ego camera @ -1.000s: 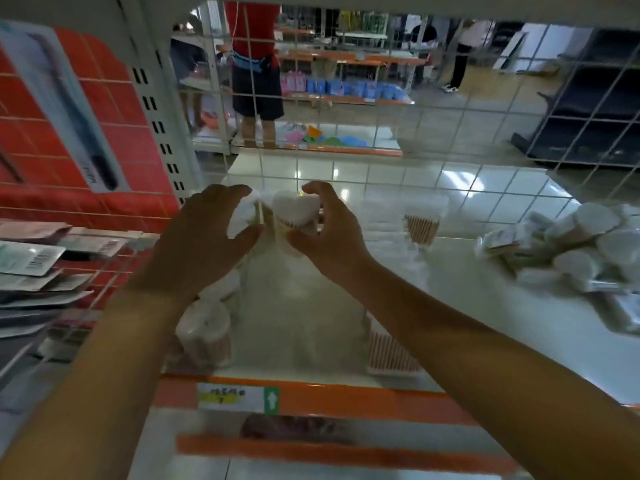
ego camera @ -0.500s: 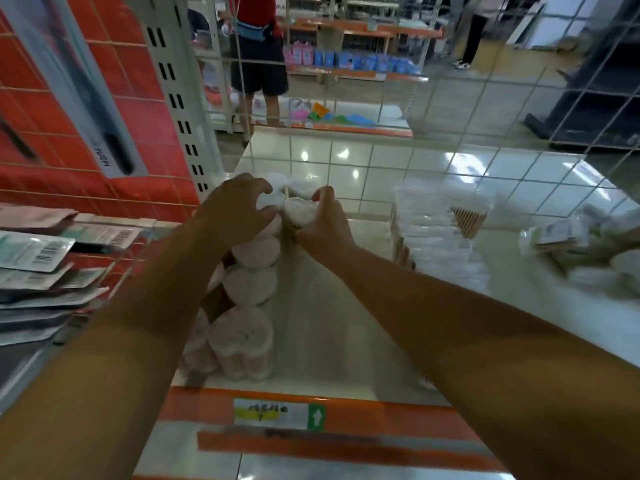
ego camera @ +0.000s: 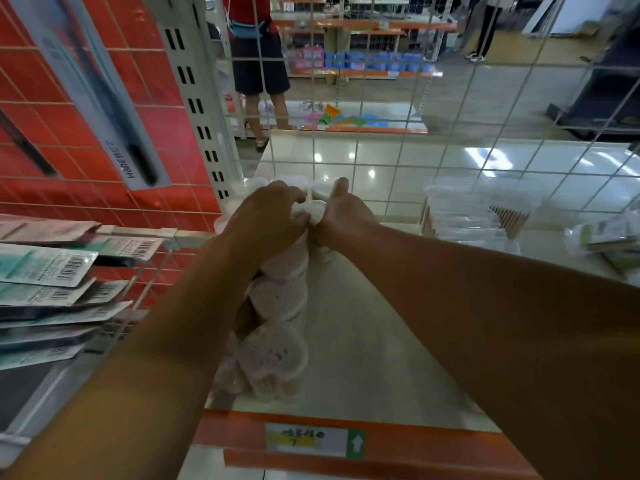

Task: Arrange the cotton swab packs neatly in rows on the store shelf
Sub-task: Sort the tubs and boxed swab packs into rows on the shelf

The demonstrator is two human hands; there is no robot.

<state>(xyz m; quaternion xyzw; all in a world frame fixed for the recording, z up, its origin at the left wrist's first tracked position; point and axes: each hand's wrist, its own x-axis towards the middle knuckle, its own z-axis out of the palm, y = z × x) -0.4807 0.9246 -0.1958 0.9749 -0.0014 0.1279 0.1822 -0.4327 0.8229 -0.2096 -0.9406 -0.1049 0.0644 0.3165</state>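
Head view: our left hand [ego camera: 273, 216] and right hand [ego camera: 341, 216] have moved deeper along the shelf [ego camera: 374, 341], together grasping a cotton swab pack [ego camera: 316, 210] at the row's [ego camera: 277, 327] far end; placement looks nearly complete.

Glossy tiled floor [ego camera: 519, 161], white wire-grid panel [ego camera: 381, 81] — perhaps reflected ceiling lights

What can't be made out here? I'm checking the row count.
- Head view: white cotton swab pack mostly covered by left hand and right hand.
- Left row of heart-shaped packs partly behind the left forearm.
- Yellow shelf label: writing blurred.
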